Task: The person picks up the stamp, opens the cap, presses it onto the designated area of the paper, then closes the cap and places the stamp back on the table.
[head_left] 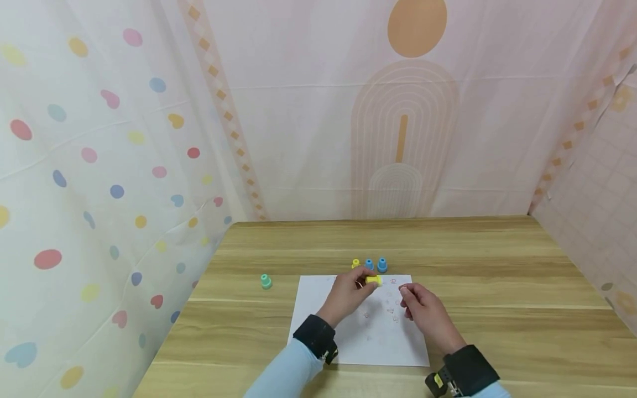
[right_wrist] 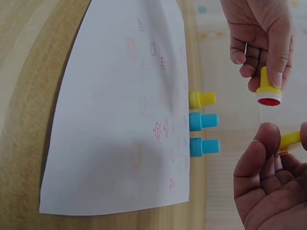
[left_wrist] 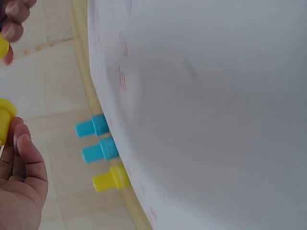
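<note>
The yellow stamp is in my left hand, up in the air over the far end of the white paper. My fingers are pinched around it, and its red inky face points at my right hand. My right hand is pinched on the little yellow cap, just beside the stamp.

The worktop is big and the paper only lies loose on it. No hand is pressing the paper, so a bump from my sleeve could slide it and smear the red marks.

Three more stamps stand in a row at the paper's far edge: two blue stamps and another yellow one. A green stamp stands well apart on the left. My hands are near the row, so I could knock it over.

The wet red face could touch my fingers and make them inky. The cap is tiny, so it could slip and roll away.
</note>
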A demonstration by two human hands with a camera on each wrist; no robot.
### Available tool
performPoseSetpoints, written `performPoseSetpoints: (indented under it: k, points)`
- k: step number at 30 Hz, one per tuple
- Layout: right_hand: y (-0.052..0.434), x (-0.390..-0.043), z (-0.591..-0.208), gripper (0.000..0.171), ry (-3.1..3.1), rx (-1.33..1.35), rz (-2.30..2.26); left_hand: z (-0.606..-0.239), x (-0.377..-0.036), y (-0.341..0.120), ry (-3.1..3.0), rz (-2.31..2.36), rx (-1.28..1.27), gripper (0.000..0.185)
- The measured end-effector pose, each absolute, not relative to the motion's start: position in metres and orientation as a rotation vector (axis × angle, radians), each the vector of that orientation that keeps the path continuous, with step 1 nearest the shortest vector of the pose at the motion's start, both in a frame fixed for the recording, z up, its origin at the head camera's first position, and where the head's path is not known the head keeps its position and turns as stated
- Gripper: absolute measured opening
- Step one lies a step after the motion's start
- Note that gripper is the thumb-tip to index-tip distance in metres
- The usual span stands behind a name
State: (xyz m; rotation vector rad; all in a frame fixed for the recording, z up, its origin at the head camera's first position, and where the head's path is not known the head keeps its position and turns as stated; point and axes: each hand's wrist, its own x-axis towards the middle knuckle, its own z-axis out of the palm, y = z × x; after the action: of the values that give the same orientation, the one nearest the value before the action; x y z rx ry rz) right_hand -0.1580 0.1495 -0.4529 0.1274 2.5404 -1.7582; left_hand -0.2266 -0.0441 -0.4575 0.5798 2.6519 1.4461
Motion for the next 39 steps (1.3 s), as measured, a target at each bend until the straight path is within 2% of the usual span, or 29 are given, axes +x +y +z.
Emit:
performPoseSetpoints:
  k: [14,27,39]
  points:
    - [0.149,-0.157,-0.454,0.029,2.531,0.119,-1.765,-0.442,-0.25,-0.077,2.792,1.316,0.508,0.025]
    - [0.149,-0.156,-0.456,0.03,2.533,0.125,-1.759,-0.44,-0.262,-0.101,2.992,0.841,0.559,0.024]
    - [0.149,-0.155,-0.457,0.03,2.524,0.139,-1.763,-0.446,-0.269,-0.115,3.023,0.637,0.551,0.023]
